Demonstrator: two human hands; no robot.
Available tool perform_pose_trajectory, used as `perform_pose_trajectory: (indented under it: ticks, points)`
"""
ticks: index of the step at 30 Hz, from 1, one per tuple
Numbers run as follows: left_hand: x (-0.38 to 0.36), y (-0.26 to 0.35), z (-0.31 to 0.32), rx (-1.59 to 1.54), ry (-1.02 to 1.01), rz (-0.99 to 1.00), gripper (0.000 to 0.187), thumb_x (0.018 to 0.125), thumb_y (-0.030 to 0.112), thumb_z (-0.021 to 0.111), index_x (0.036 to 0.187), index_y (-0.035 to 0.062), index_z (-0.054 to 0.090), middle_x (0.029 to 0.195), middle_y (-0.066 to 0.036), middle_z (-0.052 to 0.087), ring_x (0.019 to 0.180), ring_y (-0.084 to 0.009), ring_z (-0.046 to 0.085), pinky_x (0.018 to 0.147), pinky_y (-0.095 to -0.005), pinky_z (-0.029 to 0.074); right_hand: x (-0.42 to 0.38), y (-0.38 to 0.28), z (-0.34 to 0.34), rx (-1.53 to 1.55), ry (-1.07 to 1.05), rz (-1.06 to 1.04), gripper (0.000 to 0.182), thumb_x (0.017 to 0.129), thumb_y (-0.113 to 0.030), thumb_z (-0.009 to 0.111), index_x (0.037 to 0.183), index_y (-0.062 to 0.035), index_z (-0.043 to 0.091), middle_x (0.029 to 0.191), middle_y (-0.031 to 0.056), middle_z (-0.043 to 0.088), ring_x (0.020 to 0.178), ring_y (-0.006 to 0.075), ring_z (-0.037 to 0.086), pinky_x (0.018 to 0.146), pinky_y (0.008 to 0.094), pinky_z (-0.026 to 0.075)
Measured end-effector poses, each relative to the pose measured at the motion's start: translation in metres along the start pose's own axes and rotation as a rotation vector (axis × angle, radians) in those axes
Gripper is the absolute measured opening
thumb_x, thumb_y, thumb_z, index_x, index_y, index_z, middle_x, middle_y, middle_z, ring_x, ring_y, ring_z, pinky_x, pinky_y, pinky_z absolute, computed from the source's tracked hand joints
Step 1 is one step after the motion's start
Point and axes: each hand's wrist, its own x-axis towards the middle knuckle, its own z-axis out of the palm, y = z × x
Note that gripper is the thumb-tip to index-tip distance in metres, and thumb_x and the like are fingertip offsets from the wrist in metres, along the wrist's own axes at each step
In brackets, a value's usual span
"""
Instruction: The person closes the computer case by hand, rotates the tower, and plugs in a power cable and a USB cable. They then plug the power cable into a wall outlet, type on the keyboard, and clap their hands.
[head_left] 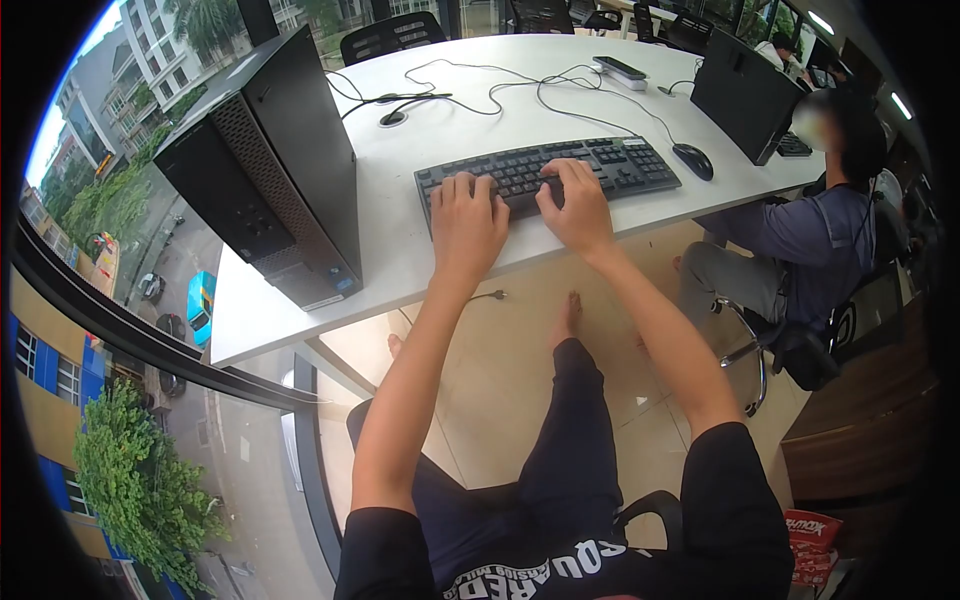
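Observation:
A black keyboard (625, 165) lies on the white table (440, 130) before me. My left hand (468, 225) rests over its left part, fingers spread and curved onto the keys. Over the middle keys is my right hand (578, 205), its fingers bent and apart, the thumb near the space bar area. Neither hand holds anything. Just right of the keyboard sits a black wired mouse (693, 161), touched by no hand. Some keys are hidden under my fingers.
A black computer tower (265, 170) stands at the table's left, by the window. Loose cables (490, 90) run across the back towards a phone (620, 68). At right are a black monitor (745, 95) and a seated person (800, 230). A plug (497, 294) hangs below the table edge.

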Motion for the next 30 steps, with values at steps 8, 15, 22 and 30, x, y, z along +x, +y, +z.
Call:
perform_pose_trajectory:
  ticks: [8, 15, 22, 30]
  points:
    - [0.002, 0.001, 0.000, -0.055, 0.018, 0.022, 0.039, 0.091, 0.014, 0.068, 0.126, -0.0020, 0.062, 0.117, -0.018, 0.066, 0.115, -0.0353, 0.060, 0.105, -0.0468, 0.043, 0.005, -0.008, -0.004, -0.058, -0.068, -0.134, 0.039, 0.092, -0.022, 0.069, 0.124, -0.0005, 0.067, 0.118, 0.0164, 0.070, 0.119, 0.0342, 0.062, 0.118, 0.0518, 0.039]
    - [0.003, 0.001, 0.000, -0.037, -0.074, 0.033, 0.044, 0.096, 0.017, 0.065, 0.135, -0.0008, 0.058, 0.127, -0.020, 0.065, 0.118, -0.0388, 0.061, 0.110, -0.0484, 0.042, -0.001, -0.007, -0.012, 0.085, -0.217, 0.049, 0.042, 0.094, -0.023, 0.069, 0.128, 0.0018, 0.063, 0.120, 0.0170, 0.069, 0.123, 0.0341, 0.060, 0.112, 0.0462, 0.043]
    - [0.003, 0.000, 0.002, -0.030, -0.037, 0.044, 0.042, 0.093, 0.016, 0.067, 0.130, -0.0007, 0.062, 0.124, -0.019, 0.066, 0.117, -0.0373, 0.061, 0.109, -0.0473, 0.042, 0.003, -0.003, -0.002, 0.039, -0.248, -0.115, 0.054, 0.097, -0.027, 0.069, 0.140, 0.0006, 0.055, 0.122, 0.0136, 0.071, 0.133, 0.0332, 0.056, 0.121, 0.0504, 0.033]
    - [0.001, 0.002, -0.004, -0.059, 0.010, -0.103, 0.021, 0.090, 0.010, 0.067, 0.109, 0.0012, 0.066, 0.108, -0.014, 0.067, 0.110, -0.0337, 0.062, 0.098, -0.0465, 0.046, -0.005, -0.011, -0.023, 0.195, -0.198, -0.297, 0.021, 0.088, -0.023, 0.076, 0.099, -0.0050, 0.077, 0.123, 0.0103, 0.072, 0.122, 0.0305, 0.062, 0.112, 0.0480, 0.045]
